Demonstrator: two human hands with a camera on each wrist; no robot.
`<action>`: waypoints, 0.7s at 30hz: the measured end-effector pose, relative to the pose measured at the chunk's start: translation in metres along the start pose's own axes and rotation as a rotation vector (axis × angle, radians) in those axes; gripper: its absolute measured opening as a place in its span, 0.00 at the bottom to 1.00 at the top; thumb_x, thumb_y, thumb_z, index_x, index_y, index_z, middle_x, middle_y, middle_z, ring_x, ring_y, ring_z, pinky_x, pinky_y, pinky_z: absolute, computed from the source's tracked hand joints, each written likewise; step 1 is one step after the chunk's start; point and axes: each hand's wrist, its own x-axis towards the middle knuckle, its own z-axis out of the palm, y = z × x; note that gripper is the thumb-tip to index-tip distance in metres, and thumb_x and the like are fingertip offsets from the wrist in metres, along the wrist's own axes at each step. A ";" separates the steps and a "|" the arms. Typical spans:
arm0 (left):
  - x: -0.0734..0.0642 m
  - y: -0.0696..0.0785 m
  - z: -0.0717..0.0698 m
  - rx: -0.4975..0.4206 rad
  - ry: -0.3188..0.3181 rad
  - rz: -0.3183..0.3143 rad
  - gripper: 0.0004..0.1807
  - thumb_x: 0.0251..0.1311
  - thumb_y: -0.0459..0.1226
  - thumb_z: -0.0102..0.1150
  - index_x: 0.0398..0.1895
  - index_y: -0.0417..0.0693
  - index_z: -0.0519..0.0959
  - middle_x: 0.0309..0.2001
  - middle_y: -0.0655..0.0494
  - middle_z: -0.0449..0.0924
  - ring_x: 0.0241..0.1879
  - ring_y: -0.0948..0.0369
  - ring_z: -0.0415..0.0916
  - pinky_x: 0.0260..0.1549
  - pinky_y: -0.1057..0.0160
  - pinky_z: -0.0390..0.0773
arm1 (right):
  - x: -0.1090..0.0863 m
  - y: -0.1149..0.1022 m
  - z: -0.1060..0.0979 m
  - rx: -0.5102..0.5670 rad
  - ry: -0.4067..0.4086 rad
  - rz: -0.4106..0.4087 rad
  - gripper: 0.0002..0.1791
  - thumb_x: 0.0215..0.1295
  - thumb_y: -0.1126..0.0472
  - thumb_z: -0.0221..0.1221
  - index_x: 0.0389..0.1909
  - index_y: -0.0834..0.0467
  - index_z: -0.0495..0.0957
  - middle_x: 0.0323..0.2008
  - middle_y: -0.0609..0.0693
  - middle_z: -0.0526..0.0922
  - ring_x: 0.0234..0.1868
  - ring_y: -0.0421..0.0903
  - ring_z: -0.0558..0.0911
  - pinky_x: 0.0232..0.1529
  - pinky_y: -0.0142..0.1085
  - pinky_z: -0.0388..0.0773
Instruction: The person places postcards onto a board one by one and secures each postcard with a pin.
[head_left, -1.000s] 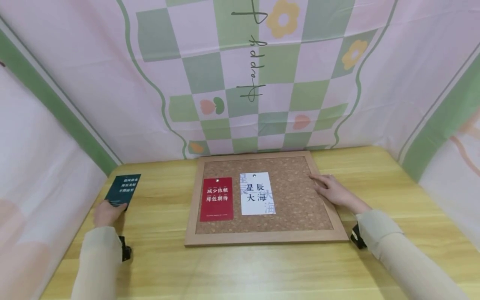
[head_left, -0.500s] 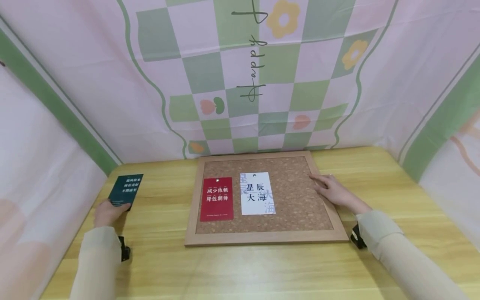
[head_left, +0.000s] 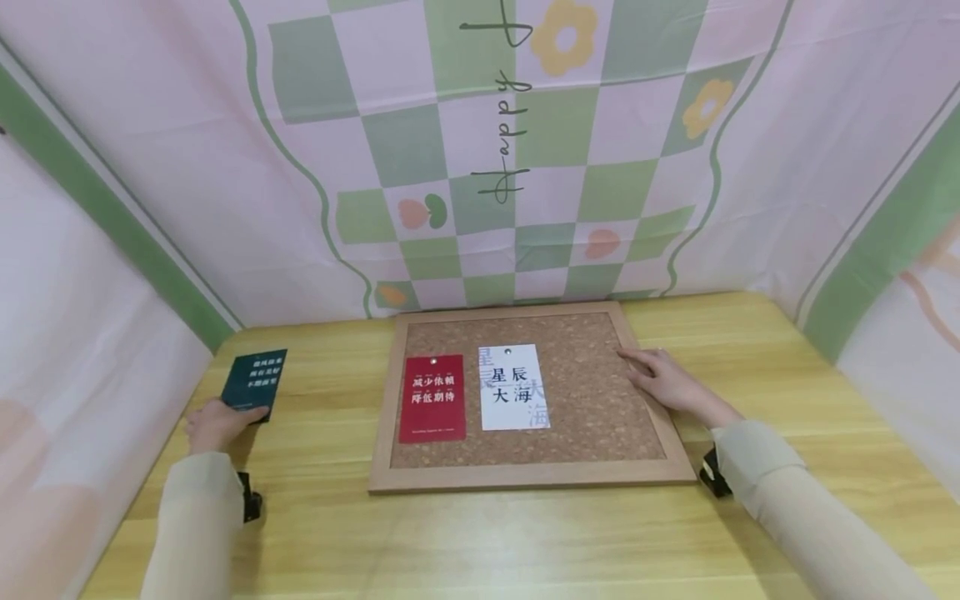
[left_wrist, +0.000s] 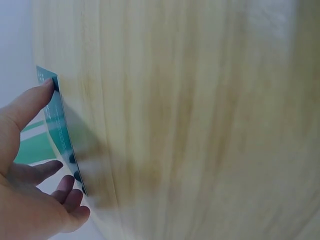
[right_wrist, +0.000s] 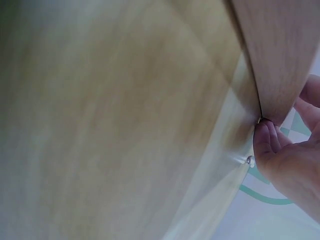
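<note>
A dark green card [head_left: 255, 377] with white characters lies at the table's left end. My left hand [head_left: 222, 423] is over its near end, thumb across the surface. In the left wrist view the thumb tip touches the card [left_wrist: 59, 125] near one end, and the other fingers [left_wrist: 49, 170] spread loosely near its far end. On the right, my right hand [head_left: 667, 382] holds the right side of a wood-framed corkboard [head_left: 600, 392], index finger on top of the frame. In the right wrist view the lower fingers [right_wrist: 266, 137] curl against the frame's edge [right_wrist: 275, 55].
A red card [head_left: 433, 417] and a white card [head_left: 513, 417] are on the corkboard, each with a pin at its top. A small shiny thing [right_wrist: 250, 161] sits near my right fingers. Patterned cloth [head_left: 480, 142] hangs behind the wooden table [head_left: 480, 542].
The green card has slid slightly to the right and turned a little under my left hand, whose thumb shifts right with it. My right hand and the corkboard stay in place.
</note>
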 end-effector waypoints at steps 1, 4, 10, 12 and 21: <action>0.000 0.000 0.000 -0.002 -0.002 -0.001 0.47 0.59 0.50 0.56 0.62 0.13 0.54 0.58 0.13 0.52 0.58 0.28 0.51 0.54 0.34 0.65 | 0.000 0.000 0.000 0.002 0.001 -0.001 0.25 0.71 0.64 0.49 0.65 0.72 0.62 0.58 0.75 0.66 0.54 0.67 0.66 0.54 0.64 0.64; -0.001 0.001 -0.001 -0.008 -0.006 -0.003 0.48 0.59 0.51 0.57 0.62 0.13 0.54 0.58 0.13 0.51 0.58 0.28 0.50 0.55 0.34 0.65 | 0.000 0.000 0.000 0.008 0.001 -0.005 0.25 0.71 0.64 0.49 0.65 0.72 0.62 0.57 0.75 0.66 0.52 0.65 0.67 0.52 0.62 0.65; -0.004 0.003 -0.001 -0.014 -0.007 -0.008 0.48 0.58 0.51 0.57 0.63 0.15 0.54 0.58 0.14 0.52 0.58 0.29 0.50 0.56 0.34 0.64 | 0.000 -0.001 0.000 0.011 -0.001 0.001 0.25 0.72 0.64 0.49 0.65 0.72 0.62 0.57 0.75 0.66 0.52 0.65 0.67 0.53 0.63 0.65; -0.005 0.003 -0.001 -0.031 -0.008 -0.015 0.48 0.58 0.50 0.57 0.64 0.16 0.52 0.59 0.14 0.51 0.59 0.29 0.50 0.56 0.34 0.63 | -0.001 -0.001 -0.001 0.007 -0.002 0.002 0.25 0.72 0.63 0.49 0.65 0.72 0.62 0.57 0.76 0.66 0.53 0.66 0.67 0.53 0.64 0.65; -0.005 0.001 -0.002 -0.015 -0.010 0.019 0.45 0.59 0.49 0.58 0.60 0.15 0.56 0.56 0.15 0.56 0.54 0.29 0.53 0.53 0.35 0.65 | -0.001 0.002 0.001 0.008 0.000 0.005 0.25 0.72 0.63 0.49 0.65 0.71 0.62 0.57 0.76 0.66 0.54 0.67 0.66 0.54 0.64 0.64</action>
